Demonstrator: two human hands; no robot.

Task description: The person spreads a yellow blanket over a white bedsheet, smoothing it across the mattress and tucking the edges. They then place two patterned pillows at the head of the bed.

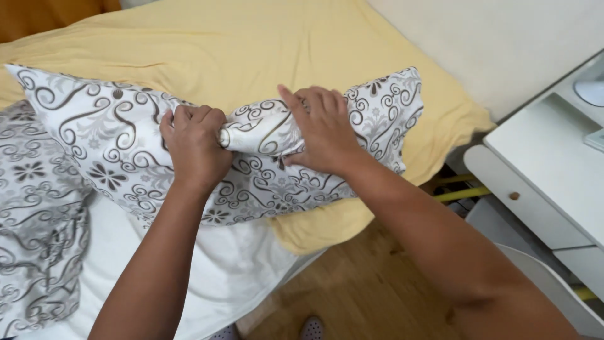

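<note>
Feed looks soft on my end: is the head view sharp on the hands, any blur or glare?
Head view: left hand, right hand and patterned pillow are fairly sharp under even, soft light; faint blur on the grey patterned fabric at the left edge; no glare, weak shadows.

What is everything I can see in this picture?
pillow: one, white with grey and brown swirls, lying across the bed
yellow blanket: one, spread over the bed behind the pillow
patterned duvet: one, grey and white, at the left edge
white sheet: one, below the pillow
desk: one, white, with a drawer, at the right
wooden floor: brown, beside the bed
left hand: fingers closed on a bunch of the pillow's fabric
right hand: pressing the same bunch
</note>
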